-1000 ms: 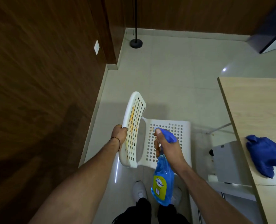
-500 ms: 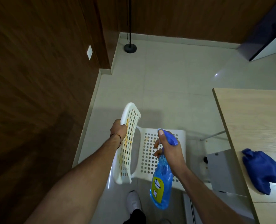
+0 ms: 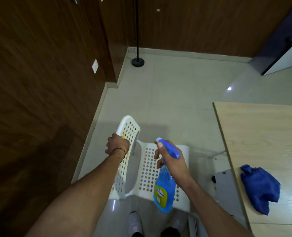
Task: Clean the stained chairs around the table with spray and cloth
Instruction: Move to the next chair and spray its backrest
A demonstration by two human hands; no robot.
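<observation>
the left grip (image 3: 117,144) curls over the top edge of the white perforated chair (image 3: 130,126), holding the backrest just beside an orange stain (image 3: 124,134). the right grip (image 3: 173,164) is wrapped round the neck of the blue spray bottle (image 3: 163,191), which hangs above the chair's seat with its nozzle toward the backrest. the blue cloth (image 3: 260,187) lies crumpled on the wooden surface (image 3: 261,134) to the right, well apart from both grips.
</observation>
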